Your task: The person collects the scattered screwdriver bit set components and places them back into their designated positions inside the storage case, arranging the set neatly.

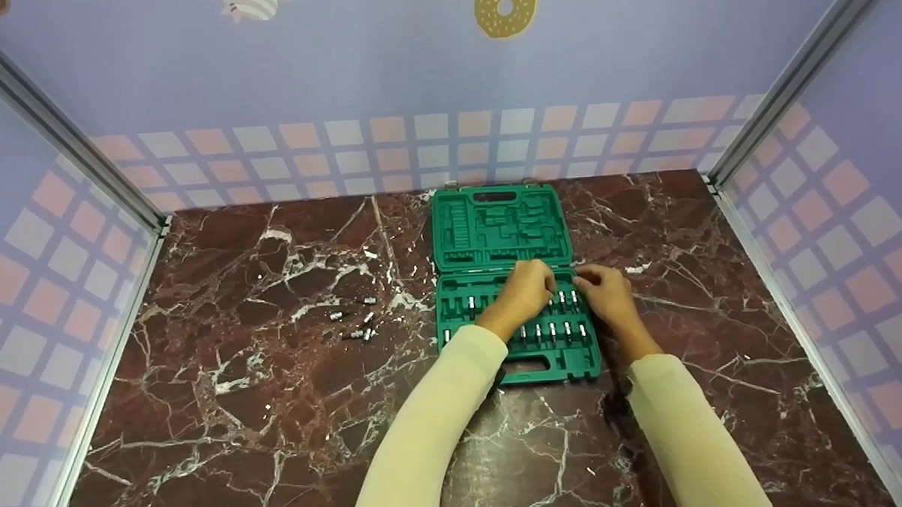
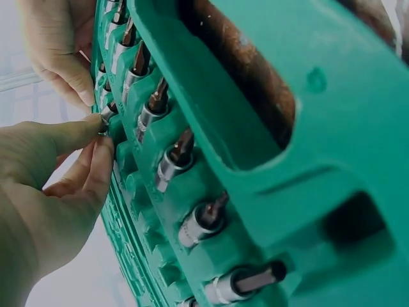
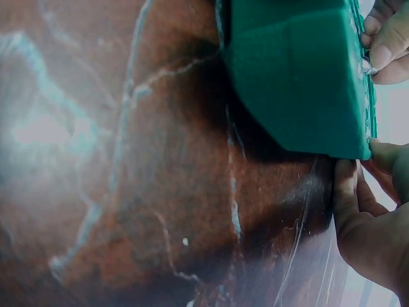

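A green socket-bit case point(image 1: 594, 365) lies unfolded on the table, its moulded lid point(image 1: 458, 242) toward the back wall. Over the upper row of slots, my left hand point(image 1: 529, 288) pinches a small silver bit socket point(image 2: 108, 110) between thumb and fingertips, right at its slot. My right hand point(image 1: 606, 297) grips the case's right edge, thumb on the rim and fingers against the side, as the right wrist view shows. Bit sockets point(image 1: 553, 332) with dark tips stand in the lower row, and more point(image 1: 562, 301) sit in the upper row. My left forearm hides part of the tray.
Several loose bit sockets point(image 1: 368, 318) are scattered on the marbled table point(image 1: 277, 417) to the left of the case. Purple panels point(image 1: 384, 68) with a checked border enclose the table at the back and both sides.
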`<move>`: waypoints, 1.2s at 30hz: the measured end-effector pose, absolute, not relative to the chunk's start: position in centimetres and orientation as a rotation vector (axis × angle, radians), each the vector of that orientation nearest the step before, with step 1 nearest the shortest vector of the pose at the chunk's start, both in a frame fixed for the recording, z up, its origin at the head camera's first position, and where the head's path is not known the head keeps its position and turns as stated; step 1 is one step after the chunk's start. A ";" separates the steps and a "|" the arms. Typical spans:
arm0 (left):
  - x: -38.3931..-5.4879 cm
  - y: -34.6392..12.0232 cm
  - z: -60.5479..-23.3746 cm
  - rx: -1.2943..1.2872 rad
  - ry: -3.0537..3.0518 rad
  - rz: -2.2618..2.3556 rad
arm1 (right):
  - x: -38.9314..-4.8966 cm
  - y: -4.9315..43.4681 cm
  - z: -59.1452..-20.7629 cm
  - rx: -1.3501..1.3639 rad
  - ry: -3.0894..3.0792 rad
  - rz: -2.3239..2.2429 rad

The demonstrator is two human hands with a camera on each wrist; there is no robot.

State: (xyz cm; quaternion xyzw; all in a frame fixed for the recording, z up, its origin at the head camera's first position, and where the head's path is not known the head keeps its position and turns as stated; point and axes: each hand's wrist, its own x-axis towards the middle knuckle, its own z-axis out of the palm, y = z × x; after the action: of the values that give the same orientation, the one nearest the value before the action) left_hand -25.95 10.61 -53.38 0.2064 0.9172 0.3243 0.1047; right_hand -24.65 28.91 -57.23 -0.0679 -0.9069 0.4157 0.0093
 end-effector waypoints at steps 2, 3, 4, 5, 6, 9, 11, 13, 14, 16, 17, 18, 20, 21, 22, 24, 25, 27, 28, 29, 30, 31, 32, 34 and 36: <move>-26.0 10.6 -53.5 0.603 2.720 0.960 | -24.6 28.9 -57.2 -0.197 -2.839 1.294; -26.0 10.6 -53.6 0.593 2.726 0.966 | -24.6 28.9 -57.3 -0.194 -2.843 1.291; -26.1 10.6 -53.7 0.582 2.735 0.973 | -24.7 29.0 -57.3 -0.189 -2.847 1.288; -26.1 10.6 -53.7 0.567 2.744 0.977 | -24.7 28.9 -57.3 -0.186 -2.848 1.292; -26.1 10.6 -53.8 0.551 2.752 0.979 | -24.6 28.9 -57.3 -0.176 -2.852 1.285; -26.2 10.7 -53.8 0.495 2.767 0.974 | -24.6 29.0 -57.3 -0.170 -2.855 1.269; -26.2 10.8 -53.8 0.451 2.764 0.978 | -24.6 29.0 -57.3 -0.165 -2.852 1.262; -26.2 10.9 -53.8 0.413 2.760 0.992 | -24.6 29.0 -57.3 -0.171 -2.849 1.262; -26.2 10.9 -53.8 0.396 2.758 1.003 | -24.7 29.0 -57.3 -0.170 -2.847 1.263; -26.2 11.0 -53.8 0.372 2.763 1.019 | -24.7 28.9 -57.3 -0.174 -2.841 1.266; -26.2 11.1 -53.7 0.363 2.768 1.027 | -24.7 28.9 -57.3 -0.180 -2.839 1.269; -26.2 11.1 -53.8 0.352 2.772 1.031 | -24.7 28.9 -57.3 -0.186 -2.838 1.271; -26.1 11.2 -53.8 0.339 2.793 1.031 | -24.7 28.8 -57.3 -0.190 -2.838 1.272; -26.1 11.2 -53.9 0.332 2.801 1.026 | -24.7 28.8 -57.3 -0.197 -2.838 1.277; -26.0 11.2 -53.9 0.326 2.809 1.018 | -24.7 28.7 -57.3 -0.199 -2.839 1.281; -26.0 11.3 -54.0 0.324 2.838 0.996 | -24.7 28.7 -57.3 -0.191 -2.841 1.280; -25.9 11.2 -54.0 0.327 2.848 0.988 | -24.7 28.6 -57.3 -0.187 -2.840 1.280; -25.8 11.2 -54.0 0.335 2.859 0.975 | -24.7 28.6 -57.3 -0.190 -2.838 1.284; -25.8 11.2 -54.0 0.342 2.869 0.974 | -24.7 28.6 -57.3 -0.187 -2.838 1.282; -25.8 11.2 -54.0 0.355 2.876 0.977 | -24.7 28.6 -57.3 -0.192 -2.837 1.285; -25.8 11.2 -54.0 0.368 2.879 0.982 | -24.7 28.7 -57.2 -0.200 -2.834 1.288; -25.8 11.2 -54.0 0.383 2.883 0.983 | -24.7 28.7 -57.2 -0.204 -2.840 1.282; -25.7 11.2 -54.1 0.397 2.888 0.984 | -24.7 28.7 -57.2 -0.208 -2.845 1.279; -25.7 11.2 -54.1 0.417 2.891 0.993 | -24.7 28.8 -57.3 -0.208 -2.852 1.273; -25.7 11.1 -54.2 0.424 2.882 1.000 | -24.7 28.8 -57.3 -0.209 -2.855 1.271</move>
State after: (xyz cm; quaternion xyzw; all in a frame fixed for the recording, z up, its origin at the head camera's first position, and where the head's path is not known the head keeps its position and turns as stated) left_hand -25.67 11.11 -54.15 0.1376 0.9353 0.3245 0.0309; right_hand -24.67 28.78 -57.35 -0.0669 -0.9115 0.4058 0.0045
